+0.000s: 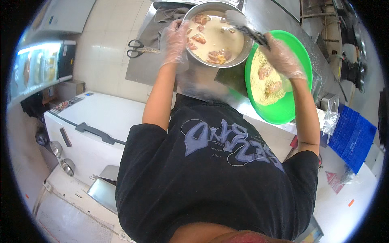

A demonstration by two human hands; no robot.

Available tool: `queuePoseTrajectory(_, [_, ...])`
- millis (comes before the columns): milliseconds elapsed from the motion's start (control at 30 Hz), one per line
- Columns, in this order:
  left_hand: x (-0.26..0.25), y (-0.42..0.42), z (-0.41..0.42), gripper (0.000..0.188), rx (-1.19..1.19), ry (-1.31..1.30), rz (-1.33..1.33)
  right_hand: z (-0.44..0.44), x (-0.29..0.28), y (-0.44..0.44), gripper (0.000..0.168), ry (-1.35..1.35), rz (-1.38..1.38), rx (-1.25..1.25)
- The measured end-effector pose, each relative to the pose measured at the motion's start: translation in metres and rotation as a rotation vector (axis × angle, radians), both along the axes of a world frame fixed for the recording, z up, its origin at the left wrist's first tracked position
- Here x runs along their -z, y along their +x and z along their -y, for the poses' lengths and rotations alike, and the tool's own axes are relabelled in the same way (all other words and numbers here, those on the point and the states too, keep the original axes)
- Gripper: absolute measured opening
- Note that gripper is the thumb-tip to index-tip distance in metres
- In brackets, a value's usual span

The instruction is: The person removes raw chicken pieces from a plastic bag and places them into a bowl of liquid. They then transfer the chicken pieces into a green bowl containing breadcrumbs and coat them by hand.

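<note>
My left hand (176, 42), in a clear plastic glove, grips the left rim of a round steel bowl (209, 63). Pale batter (223, 41) fills the bowl, and several chicken pieces (218, 56) sit partly sunk in it. My gloved right hand (282, 56) is closed on the black handle of a utensil (255, 35); its pale, blurred end is over the bowl's upper right part. Below that hand a green plastic basin (273, 117) holds yellowish crumbs (258, 88) with chicken pieces (274, 88) on top. The right hand and arm cover part of the basin.
Black-handled scissors (136, 48) lie left of the bowl, near a dark grey cloth (170, 14). The steel counter (264, 12) extends beyond the basin. Steel containers (329, 101) and a blue ridged sheet (352, 138) are at right. A white chest freezer (100, 109) stands at lower left.
</note>
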State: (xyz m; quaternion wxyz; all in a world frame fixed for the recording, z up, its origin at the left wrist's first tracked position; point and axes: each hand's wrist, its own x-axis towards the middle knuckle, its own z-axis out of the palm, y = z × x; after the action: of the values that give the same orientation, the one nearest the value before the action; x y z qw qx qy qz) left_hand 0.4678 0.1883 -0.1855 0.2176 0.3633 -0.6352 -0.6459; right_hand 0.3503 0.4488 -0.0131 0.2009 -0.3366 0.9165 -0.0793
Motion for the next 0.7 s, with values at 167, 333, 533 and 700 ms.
queuePoseTrajectory(167, [0.006, -0.001, 0.007, 0.035, 0.062, -0.044, 0.050, 0.002, -0.010, -0.030, 0.026, 0.157, 0.039, -0.062])
queuePoseTrajectory(333, [0.013, -0.002, 0.004, 0.034, 0.041, 0.029, -0.023, 0.037, -0.004, -0.024, 0.027, 0.388, 0.210, 0.040])
queuePoseTrajectory(533, [0.006, 0.001, 0.007, 0.034, 0.091, 0.012, -0.014, 0.031, 0.038, -0.030, 0.046, 0.325, 0.217, 0.036])
queuePoseTrajectory(700, [0.027, 0.000, 0.013, 0.034, 0.137, -0.308, -0.080, 0.024, 0.020, -0.011, 0.056, 0.216, 0.181, 0.184])
